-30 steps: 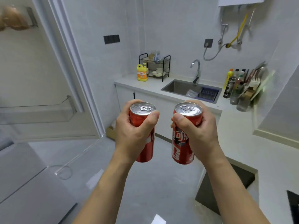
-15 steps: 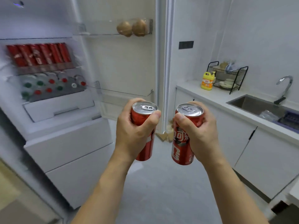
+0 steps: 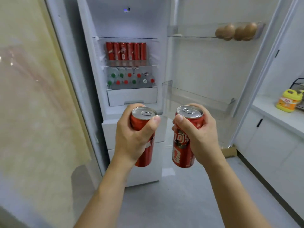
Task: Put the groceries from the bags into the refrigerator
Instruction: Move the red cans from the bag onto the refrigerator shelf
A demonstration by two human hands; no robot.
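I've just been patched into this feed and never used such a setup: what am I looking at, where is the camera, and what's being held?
There is no machine: the camera sits on a person's head and looks down at their bare hands. The left hand grips one red can; the right hand grips another red can. Ahead stands the open refrigerator, with a row of red cans on a shelf and bottles with coloured caps below. Brown round items sit in the top door shelf.
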